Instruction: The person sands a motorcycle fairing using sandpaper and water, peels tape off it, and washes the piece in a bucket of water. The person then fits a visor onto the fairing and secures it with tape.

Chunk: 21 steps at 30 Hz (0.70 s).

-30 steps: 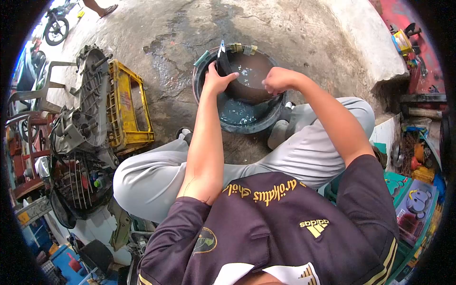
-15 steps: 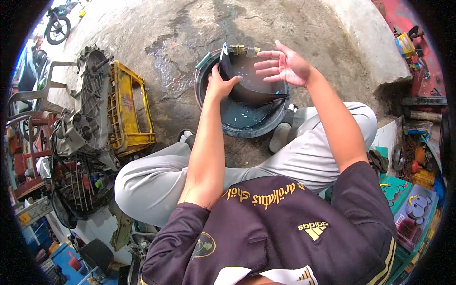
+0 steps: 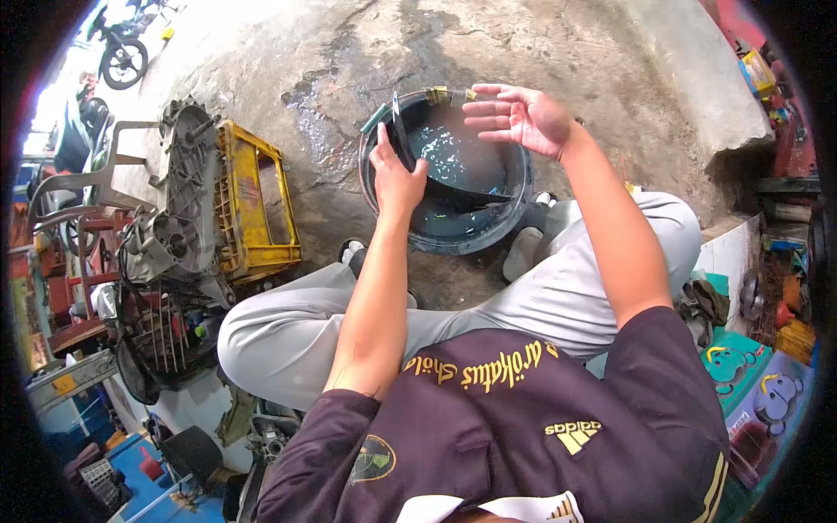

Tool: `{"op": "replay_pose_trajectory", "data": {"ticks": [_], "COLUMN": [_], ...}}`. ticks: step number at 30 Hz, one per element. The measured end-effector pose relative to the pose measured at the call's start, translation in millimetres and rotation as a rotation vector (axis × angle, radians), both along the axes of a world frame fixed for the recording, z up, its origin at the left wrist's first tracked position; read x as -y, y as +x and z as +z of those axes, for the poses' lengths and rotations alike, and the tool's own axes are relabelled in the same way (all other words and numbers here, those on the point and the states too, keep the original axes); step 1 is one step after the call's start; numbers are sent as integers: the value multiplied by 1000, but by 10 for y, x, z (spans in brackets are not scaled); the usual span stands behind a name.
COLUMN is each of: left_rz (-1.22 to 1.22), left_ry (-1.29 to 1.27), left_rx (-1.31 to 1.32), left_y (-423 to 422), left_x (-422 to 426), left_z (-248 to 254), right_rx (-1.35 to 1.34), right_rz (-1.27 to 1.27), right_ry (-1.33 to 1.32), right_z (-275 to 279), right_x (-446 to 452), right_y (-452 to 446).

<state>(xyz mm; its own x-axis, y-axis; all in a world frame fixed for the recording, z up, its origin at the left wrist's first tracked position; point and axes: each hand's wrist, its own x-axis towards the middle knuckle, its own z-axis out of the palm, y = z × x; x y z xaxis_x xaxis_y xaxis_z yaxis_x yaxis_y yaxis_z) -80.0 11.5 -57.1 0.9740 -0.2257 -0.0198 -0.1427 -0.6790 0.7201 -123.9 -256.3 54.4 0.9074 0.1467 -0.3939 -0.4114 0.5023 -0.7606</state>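
Observation:
A dark basin [image 3: 462, 245] of cloudy water stands on the floor between my feet. In it a thin, black, curved panel [image 3: 466, 196] is tilted up, its lower edge in the water. My left hand [image 3: 399, 181] grips this panel at its left side, thumb on the inner face and fingers along the outer side. Over the basin's right rim, my right hand [image 3: 527, 122] is held palm up with the fingers spread, and nothing lies in it. White flecks glint on the water.
Left of the basin, a yellow plastic crate [image 3: 259, 200] stands beside a grey metal engine casing [image 3: 187, 187]. A pale raised ledge [image 3: 697, 96] runs along the right. Wet patches mark the concrete floor [image 3: 336, 113]. Green and purple boxes [image 3: 767, 392] sit at the lower right.
The black panel has turned more edge-on in my left hand, showing more water beyond it. My right hand stays open, nearly in place. The view has shifted slightly.

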Motion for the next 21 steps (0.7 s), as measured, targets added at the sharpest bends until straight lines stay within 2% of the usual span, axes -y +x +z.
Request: {"op": "replay_pose_trajectory", "data": {"ticks": [2, 3, 5, 9, 10, 13, 15, 18, 20, 21], "left_rz": [-30, -38, -368, -779, -870, -1096, -1096, -1161, -1128, -1133], "left_ry": [65, 73, 431, 605, 718, 890, 905, 956, 733, 729], "left_rx": [261, 263, 541, 515, 501, 583, 607, 499, 519, 520], "left_y": [-170, -231, -253, -222, -198, -50, -9, -7, -45, -50], "left_x": [23, 6, -17, -226, -253, -411, -485, -510, -453, -417], "left_z": [179, 219, 301, 398, 529, 578, 554, 631, 828, 903], "right_rx": [11, 26, 50, 47, 43, 47, 67, 103, 105, 106], "right_rz": [-13, -13, -18, -83, -104, -139, -185, -241, -264, -278], "right_ry": [40, 88, 130, 136, 143, 216, 312, 372, 399, 425], "right_z": [-41, -82, -49, 152, 232, 246, 276, 298, 416, 483], "right_x": [24, 45, 96, -12, -27, 2, 15, 56, 55, 53], "right_y": [-8, -11, -2, -25, -43, -99, -120, -154, -210, -247]}}
